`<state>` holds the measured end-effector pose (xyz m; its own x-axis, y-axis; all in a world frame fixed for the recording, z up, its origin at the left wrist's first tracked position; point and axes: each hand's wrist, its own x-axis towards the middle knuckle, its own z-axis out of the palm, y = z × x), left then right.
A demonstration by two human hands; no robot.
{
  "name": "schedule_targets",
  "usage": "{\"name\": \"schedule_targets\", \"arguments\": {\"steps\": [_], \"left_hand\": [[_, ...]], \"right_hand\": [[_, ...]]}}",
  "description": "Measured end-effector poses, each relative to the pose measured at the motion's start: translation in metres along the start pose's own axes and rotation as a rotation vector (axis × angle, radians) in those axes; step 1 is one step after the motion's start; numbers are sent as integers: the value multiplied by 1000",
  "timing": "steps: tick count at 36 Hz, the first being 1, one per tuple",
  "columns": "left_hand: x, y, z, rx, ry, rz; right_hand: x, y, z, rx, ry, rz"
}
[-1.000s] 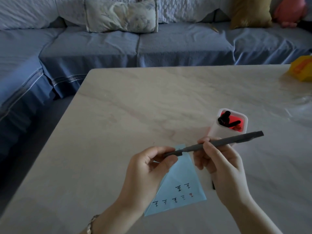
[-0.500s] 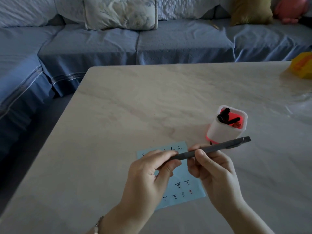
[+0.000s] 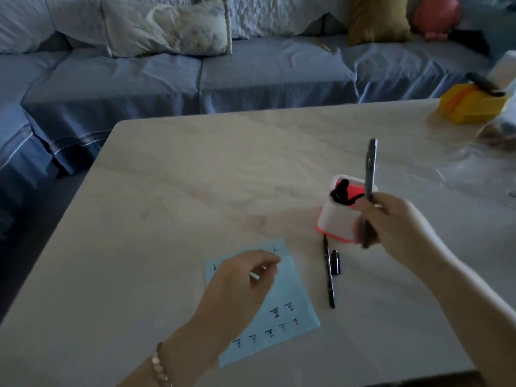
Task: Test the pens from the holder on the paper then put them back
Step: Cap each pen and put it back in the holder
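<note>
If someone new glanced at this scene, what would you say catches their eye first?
Probably the grey pen held nearly upright in the right hand, just in front of the white and red holder. Next, the blue paper with its small test marks, partly under the left hand. A black pen and cap lie on the table between paper and holder.
</note>
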<state>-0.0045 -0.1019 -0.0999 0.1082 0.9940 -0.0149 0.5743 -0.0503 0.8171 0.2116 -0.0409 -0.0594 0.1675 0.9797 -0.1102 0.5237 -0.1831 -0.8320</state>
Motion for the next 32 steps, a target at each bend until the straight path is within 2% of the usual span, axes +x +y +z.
{"name": "schedule_targets", "arguments": {"steps": [3, 5, 7, 9, 13, 20, 26, 32], "left_hand": [[4, -13, 0, 44, -5, -12], [6, -20, 1, 55, -20, -37], [8, -23, 3, 67, -44, -57], [9, -26, 6, 75, -74, -76], [12, -28, 10, 102, -101, -78], [16, -30, 20, 146, -111, -87], [28, -15, 51, 209, -178, -107], [50, 12, 103, 418, -249, -193]], "right_hand": [[12, -3, -41, -323, 183, -110], [24, -6, -57, -515, 205, -64], [41, -6, -63, -712, 124, 24], [57, -3, -60, -791, 28, 107], [80, 0, -38, -866, -73, 75], [81, 14, -16, -620, 8, -23], [37, 38, -33, -356, 194, -135], [10, 77, -31, -216, 178, -62]]}}
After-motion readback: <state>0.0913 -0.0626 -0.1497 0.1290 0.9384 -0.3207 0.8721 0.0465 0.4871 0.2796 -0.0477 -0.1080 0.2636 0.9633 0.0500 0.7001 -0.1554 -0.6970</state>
